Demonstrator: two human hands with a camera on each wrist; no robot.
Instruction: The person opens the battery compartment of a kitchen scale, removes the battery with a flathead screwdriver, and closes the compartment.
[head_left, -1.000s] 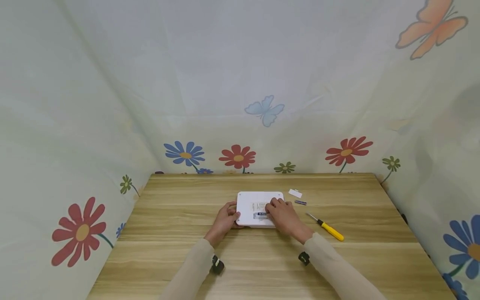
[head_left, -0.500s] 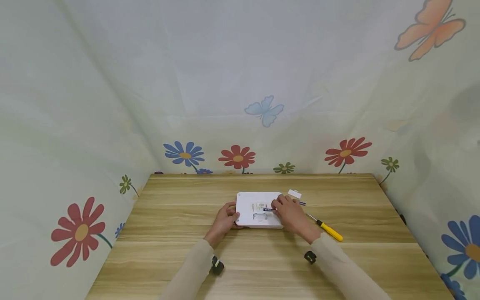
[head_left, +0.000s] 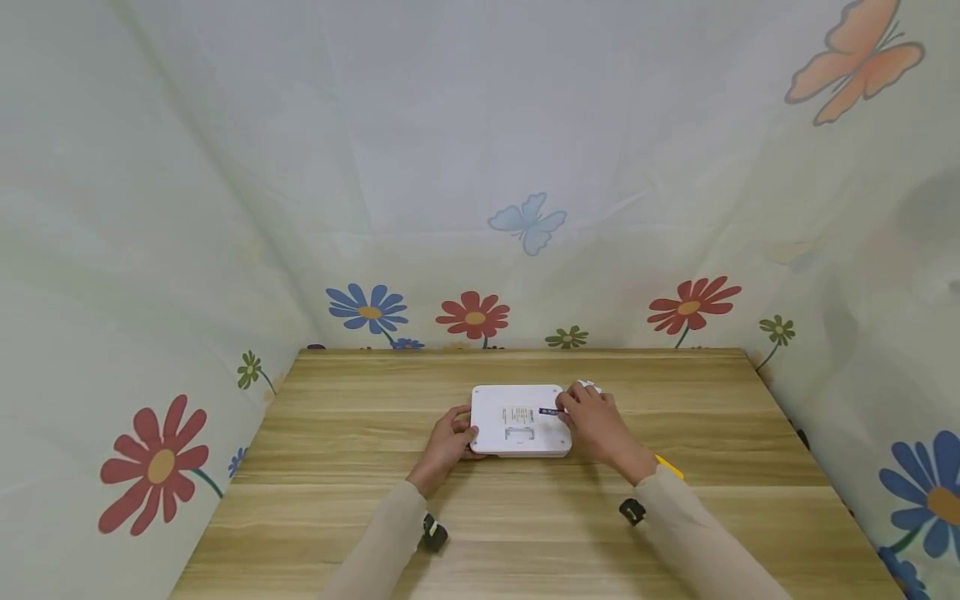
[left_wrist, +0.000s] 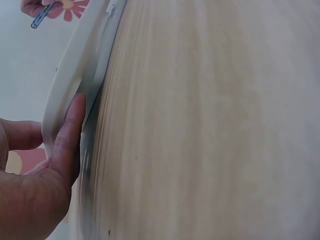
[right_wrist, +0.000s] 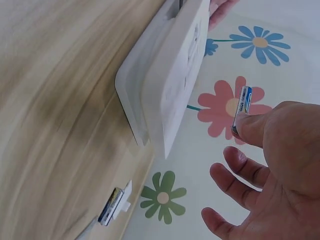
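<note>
Battery [head_left: 549, 411], pinched in the right grip [head_left: 597, 422], has shifted right of the lower-centre compartment [head_left: 519, 433] — apparently unloaded — left grip [head_left: 446, 438] holding the device [head_left: 489, 410].

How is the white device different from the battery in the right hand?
Size and shape: the device is a broad, flat slab with rounded corners; the battery is a small, slim cylinder.
Colour: the device is mostly white; the battery's wrap shows blue.
Hold: the left hand grips the device by its edge; the right hand pinches the battery.
Shared: both carry print.
</note>
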